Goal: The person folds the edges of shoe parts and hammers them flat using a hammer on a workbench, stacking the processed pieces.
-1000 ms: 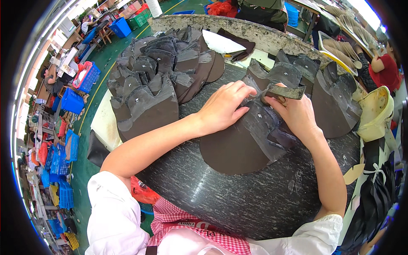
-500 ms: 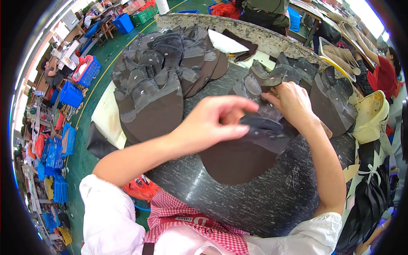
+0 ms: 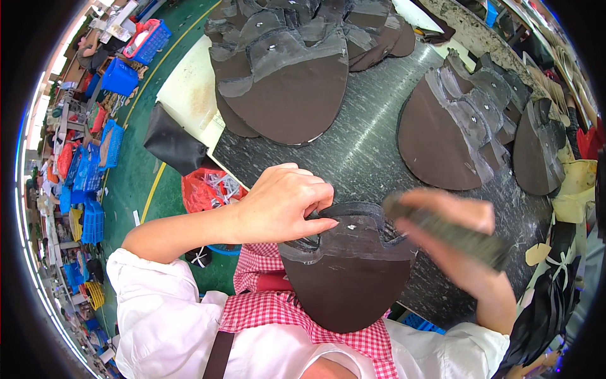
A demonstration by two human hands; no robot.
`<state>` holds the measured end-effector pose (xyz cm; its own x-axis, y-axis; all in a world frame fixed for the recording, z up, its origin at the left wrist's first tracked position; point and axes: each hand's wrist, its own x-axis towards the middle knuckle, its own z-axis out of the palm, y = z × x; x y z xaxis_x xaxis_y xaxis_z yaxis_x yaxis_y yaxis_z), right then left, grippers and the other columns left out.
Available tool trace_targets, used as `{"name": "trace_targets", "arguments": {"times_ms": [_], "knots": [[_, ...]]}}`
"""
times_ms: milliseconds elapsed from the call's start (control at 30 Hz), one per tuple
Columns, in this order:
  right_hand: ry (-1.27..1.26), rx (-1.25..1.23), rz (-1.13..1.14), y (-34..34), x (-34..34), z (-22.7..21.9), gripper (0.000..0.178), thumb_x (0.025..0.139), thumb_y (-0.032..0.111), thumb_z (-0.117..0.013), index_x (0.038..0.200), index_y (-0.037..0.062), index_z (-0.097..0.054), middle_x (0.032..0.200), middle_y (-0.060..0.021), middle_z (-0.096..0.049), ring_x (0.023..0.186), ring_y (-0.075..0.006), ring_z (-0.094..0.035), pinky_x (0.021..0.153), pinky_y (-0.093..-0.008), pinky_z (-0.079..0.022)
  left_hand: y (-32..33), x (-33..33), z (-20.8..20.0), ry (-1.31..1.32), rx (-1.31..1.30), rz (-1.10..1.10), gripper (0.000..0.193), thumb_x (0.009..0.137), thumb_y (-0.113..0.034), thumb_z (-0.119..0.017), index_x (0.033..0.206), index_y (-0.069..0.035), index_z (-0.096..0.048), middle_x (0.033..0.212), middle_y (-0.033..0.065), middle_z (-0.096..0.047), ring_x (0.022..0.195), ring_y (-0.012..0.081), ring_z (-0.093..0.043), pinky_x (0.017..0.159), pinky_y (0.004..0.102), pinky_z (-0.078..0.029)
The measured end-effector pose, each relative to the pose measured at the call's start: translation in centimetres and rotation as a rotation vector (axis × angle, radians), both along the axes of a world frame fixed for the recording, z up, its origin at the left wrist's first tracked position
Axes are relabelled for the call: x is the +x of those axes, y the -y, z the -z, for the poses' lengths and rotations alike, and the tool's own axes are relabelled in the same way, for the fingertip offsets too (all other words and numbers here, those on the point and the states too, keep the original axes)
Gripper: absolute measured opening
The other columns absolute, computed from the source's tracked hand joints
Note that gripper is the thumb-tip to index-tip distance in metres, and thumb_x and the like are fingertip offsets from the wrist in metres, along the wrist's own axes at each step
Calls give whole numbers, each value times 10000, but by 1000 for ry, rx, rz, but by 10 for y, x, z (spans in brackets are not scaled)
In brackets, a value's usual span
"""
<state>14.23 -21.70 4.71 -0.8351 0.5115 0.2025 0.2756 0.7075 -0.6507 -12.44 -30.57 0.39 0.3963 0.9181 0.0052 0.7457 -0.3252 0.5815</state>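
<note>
A dark brown shoe upper piece with a rounded end and a glossy black notched band lies at the table's near edge, its rounded end overhanging toward my apron. My left hand is closed on its upper left edge, thumb lying on the black band. Over the piece's right side, my right hand grips a long dark grey block, both smeared by motion. Similar uppers are heaped in a big pile at the far left. A smaller overlapping group lies at the far right.
The dark speckled tabletop has a stone ledge behind it. Left of it are a black leather-like pouch and a red bag of scraps. A pale yellow container stands at the right edge, above black strips.
My view has shifted nearer my body. The upper piece has come in to the table's near edge. My right hand has left the far right group and now holds the dark block.
</note>
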Motion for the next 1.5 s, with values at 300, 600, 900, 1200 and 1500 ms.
{"name": "trace_targets", "arguments": {"times_ms": [300,600,900,1200,1500], "knots": [[280,265,-29,54,5,12,463,746,178,-641,1193,59,-619,659,12,-477,519,-133,-549,486,-300,-406,-42,29,11,247,24,306,286,820,-105,-703,1082,-16,-631,982,109,-590,914,302,-580,831,416,-468],[189,198,172,65,14,20,449,663,95,-660,1109,59,-691,596,27,-402,453,-81,-463,430,-260,-349,-67,26,19,366,60,524,176,805,-72,-718,962,-25,-652,953,86,-609,893,300,-612,732,409,-525],[204,130,208,67,15,19,459,656,97,-678,1113,57,-686,601,14,-453,456,-111,-494,431,-276,-383,-89,24,26,359,216,788,172,803,-71,-684,950,7,-644,943,116,-609,809,273,-629,692,368,-548],[126,145,416,50,7,1,435,747,140,-759,1154,28,-652,759,-72,-655,562,-197,-634,495,-303,-475,-83,23,32,234,603,928,179,756,-61,-702,881,50,-638,941,120,-587,763,217,-605,650,310,-545],[260,-128,294,46,-2,0,334,790,78,-766,1096,15,-648,918,-136,-711,729,-280,-697,678,-331,-534,-79,12,26,246,450,711,224,774,-138,-746,948,-16,-674,976,78,-601,831,214,-588,715,357,-484]]}}
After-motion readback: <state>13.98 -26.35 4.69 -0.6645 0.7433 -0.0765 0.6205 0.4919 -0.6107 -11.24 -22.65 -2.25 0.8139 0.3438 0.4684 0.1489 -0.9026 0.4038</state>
